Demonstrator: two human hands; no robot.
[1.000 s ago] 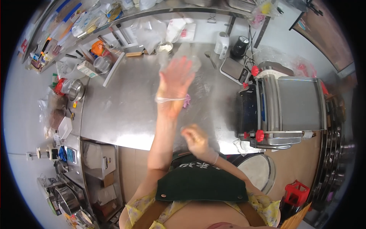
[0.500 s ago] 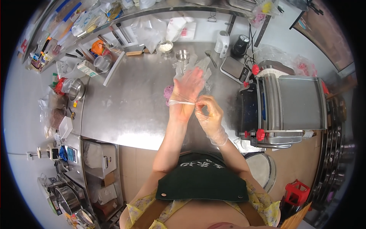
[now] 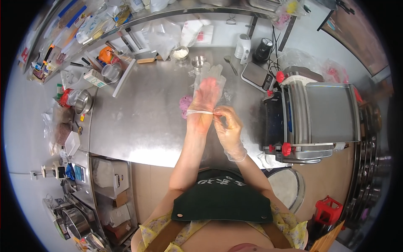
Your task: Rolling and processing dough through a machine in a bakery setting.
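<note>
Above the steel worktop, my left hand (image 3: pixel 204 96) is raised and open, its fingers stretched out inside a clear plastic glove (image 3: pixel 214 77). The glove's finger ends reach loosely past my fingertips, and its cuff is drawn into a tight band across the wrist. My right hand (image 3: pixel 228 126) wears a similar clear glove and pinches that cuff at the right side of the wrist. Just left of my left hand lies a lumpy pinkish-purple thing (image 3: pixel 185 106), partly hidden by it.
On the steel worktop (image 3: pixel 138 122) stand a bowl of white stuff (image 3: pixel 180 53), a small metal bowl (image 3: pixel 198 61), a spoon (image 3: pixel 230 64) and a scale (image 3: pixel 257 77). A large roller machine (image 3: pixel 327 113) occupies the right side. Containers and tools (image 3: pixel 112 71) crowd the back left.
My left fingers have pushed farther into the glove, and its loose finger ends now lie straighter. The right hand still pinches the cuff, having shifted slightly left.
</note>
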